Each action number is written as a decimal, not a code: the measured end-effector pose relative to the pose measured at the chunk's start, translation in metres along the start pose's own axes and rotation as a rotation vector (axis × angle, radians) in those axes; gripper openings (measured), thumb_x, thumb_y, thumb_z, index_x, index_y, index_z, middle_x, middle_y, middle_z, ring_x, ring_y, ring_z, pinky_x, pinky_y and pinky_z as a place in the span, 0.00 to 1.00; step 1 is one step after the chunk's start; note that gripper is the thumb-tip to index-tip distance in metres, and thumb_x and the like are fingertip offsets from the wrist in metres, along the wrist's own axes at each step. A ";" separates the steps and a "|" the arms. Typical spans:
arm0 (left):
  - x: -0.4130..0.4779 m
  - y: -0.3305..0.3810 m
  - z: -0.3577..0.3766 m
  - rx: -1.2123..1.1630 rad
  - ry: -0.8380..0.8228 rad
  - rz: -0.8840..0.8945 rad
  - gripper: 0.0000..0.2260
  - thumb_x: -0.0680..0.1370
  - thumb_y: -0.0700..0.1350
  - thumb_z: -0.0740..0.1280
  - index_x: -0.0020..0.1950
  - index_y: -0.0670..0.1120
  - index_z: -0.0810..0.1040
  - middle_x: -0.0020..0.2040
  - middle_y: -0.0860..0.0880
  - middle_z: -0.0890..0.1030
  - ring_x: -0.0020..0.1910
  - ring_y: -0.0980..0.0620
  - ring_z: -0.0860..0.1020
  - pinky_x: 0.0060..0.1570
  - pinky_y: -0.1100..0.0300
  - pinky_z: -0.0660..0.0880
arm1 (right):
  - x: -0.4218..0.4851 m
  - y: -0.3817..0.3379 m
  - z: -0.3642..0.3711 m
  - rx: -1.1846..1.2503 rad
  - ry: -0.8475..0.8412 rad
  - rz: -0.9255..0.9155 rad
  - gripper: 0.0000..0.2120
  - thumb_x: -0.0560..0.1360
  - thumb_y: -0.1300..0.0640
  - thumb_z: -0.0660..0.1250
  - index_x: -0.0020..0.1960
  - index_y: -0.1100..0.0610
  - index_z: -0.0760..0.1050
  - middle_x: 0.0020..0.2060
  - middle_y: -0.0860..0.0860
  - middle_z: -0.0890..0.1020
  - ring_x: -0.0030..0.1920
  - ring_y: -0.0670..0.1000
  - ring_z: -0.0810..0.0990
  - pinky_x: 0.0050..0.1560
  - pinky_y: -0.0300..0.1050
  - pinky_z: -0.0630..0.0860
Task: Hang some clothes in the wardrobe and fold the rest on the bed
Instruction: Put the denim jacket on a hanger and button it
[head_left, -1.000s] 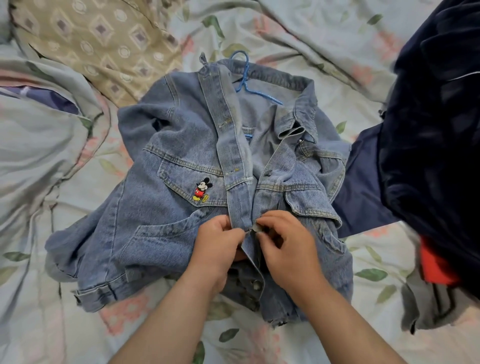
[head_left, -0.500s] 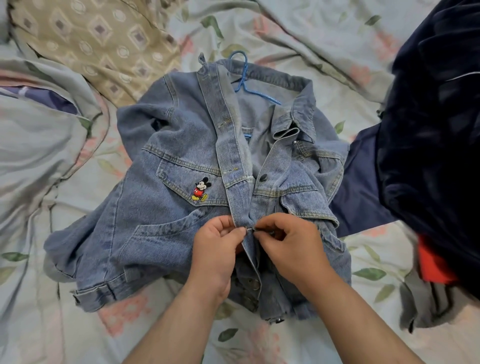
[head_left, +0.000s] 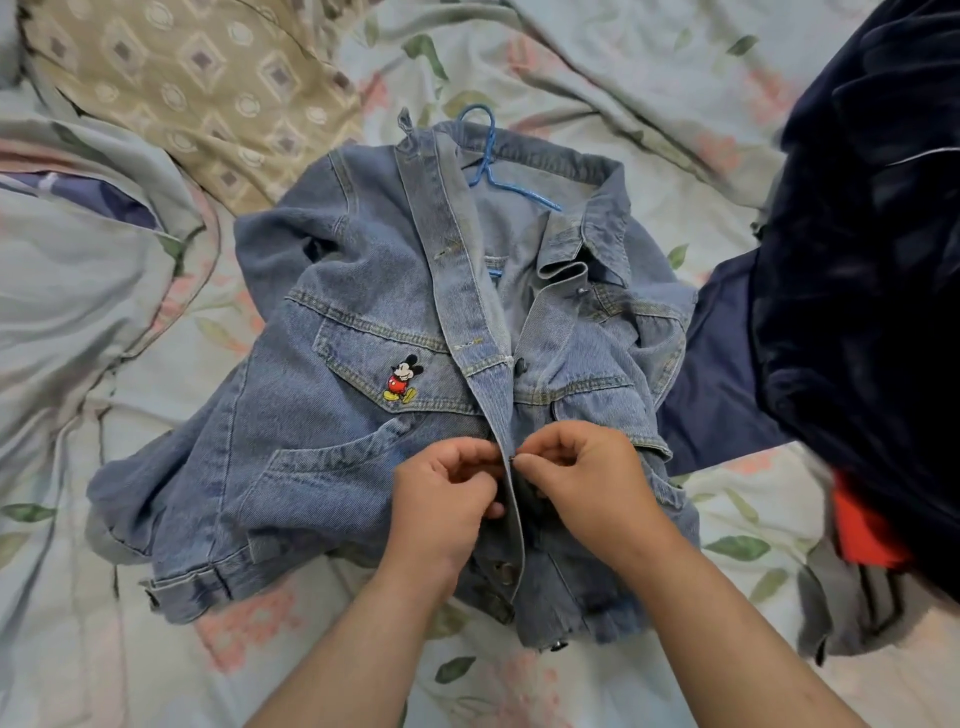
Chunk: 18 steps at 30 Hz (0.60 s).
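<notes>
A blue denim jacket (head_left: 332, 457) with a small cartoon mouse patch lies face up on the bed, collar away from me. A blue plastic hanger (head_left: 491, 166) sits inside its collar, hook poking out at the top. My left hand (head_left: 441, 499) pinches the left front placket at mid-chest. My right hand (head_left: 582, 478) pinches the right front edge against it, fingertips meeting at a button. Lower buttons show below my hands; the upper front lies open.
The floral bedsheet (head_left: 623, 67) is rumpled all around. A beige patterned pillow (head_left: 197, 78) lies at the far left. A dark navy pile of clothes (head_left: 862, 291) with an orange-red piece (head_left: 862, 530) fills the right side, close to the jacket's right sleeve.
Both hands stay at the same button spot; the jacket's right front panel has been drawn slightly closer to the placket and the lower hem has shifted a little.
</notes>
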<state>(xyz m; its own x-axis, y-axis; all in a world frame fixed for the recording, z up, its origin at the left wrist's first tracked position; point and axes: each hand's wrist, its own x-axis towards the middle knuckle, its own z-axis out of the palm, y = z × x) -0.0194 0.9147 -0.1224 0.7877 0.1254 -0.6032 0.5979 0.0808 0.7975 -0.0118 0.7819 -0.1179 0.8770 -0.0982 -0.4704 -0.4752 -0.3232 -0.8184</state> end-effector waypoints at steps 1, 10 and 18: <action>0.001 0.000 0.001 0.029 0.009 0.019 0.17 0.72 0.24 0.64 0.38 0.46 0.82 0.30 0.51 0.82 0.27 0.58 0.76 0.27 0.66 0.74 | 0.001 0.000 0.000 0.010 -0.004 0.016 0.11 0.72 0.65 0.75 0.35 0.51 0.80 0.26 0.43 0.81 0.28 0.38 0.76 0.34 0.31 0.72; 0.005 -0.006 -0.002 0.235 -0.008 0.220 0.17 0.70 0.29 0.73 0.37 0.53 0.84 0.38 0.52 0.84 0.38 0.57 0.82 0.42 0.61 0.79 | 0.001 -0.003 -0.003 0.214 -0.088 0.143 0.12 0.74 0.53 0.74 0.40 0.62 0.82 0.35 0.56 0.82 0.37 0.50 0.77 0.43 0.52 0.78; 0.003 -0.006 0.006 0.257 0.051 0.152 0.07 0.71 0.39 0.77 0.34 0.47 0.83 0.32 0.50 0.83 0.31 0.53 0.81 0.38 0.52 0.81 | 0.003 0.003 0.000 0.341 -0.021 0.250 0.08 0.75 0.69 0.68 0.44 0.58 0.74 0.27 0.50 0.74 0.29 0.49 0.70 0.30 0.42 0.68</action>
<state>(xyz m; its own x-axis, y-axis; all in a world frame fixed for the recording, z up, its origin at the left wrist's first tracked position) -0.0191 0.9085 -0.1289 0.8665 0.1672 -0.4703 0.4966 -0.1950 0.8458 -0.0107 0.7808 -0.1221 0.7316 -0.1139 -0.6721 -0.6728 0.0383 -0.7388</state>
